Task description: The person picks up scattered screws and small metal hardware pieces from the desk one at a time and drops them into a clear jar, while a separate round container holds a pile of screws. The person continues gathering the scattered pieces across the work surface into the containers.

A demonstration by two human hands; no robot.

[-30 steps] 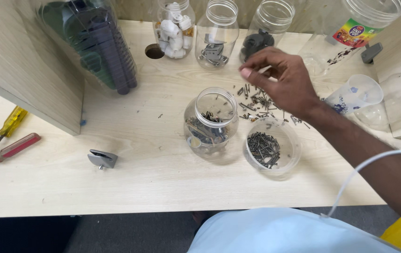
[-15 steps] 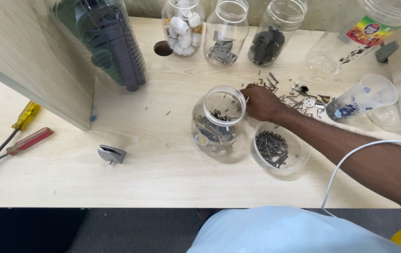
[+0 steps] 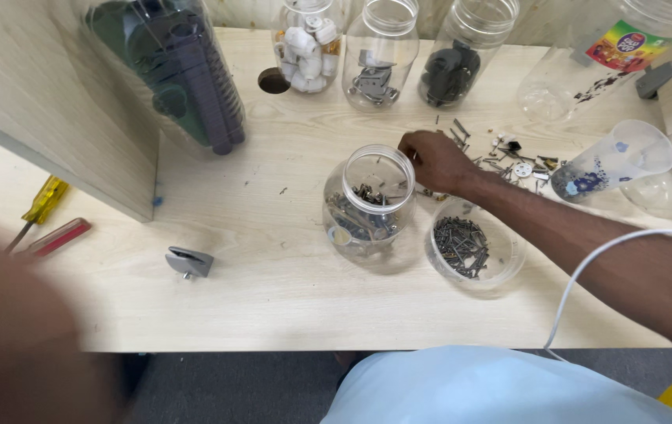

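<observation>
The right hand [image 3: 434, 159], fingers curled together at the rim of the open clear jar [image 3: 369, 202] mid-desk, seemingly pinches small, hard, light screws, best gripped by fingertips.

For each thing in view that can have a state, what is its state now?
right hand: fingers curled, at the rim of the middle jar; whether it grips anything cannot be told
middle jar: upright, lid off, partly filled with metal parts
shallow tub: open, holds dark screws
plastic cup: lying on its side
loose screws: scattered on the table
screwdrivers: lying flat, untouched
</observation>
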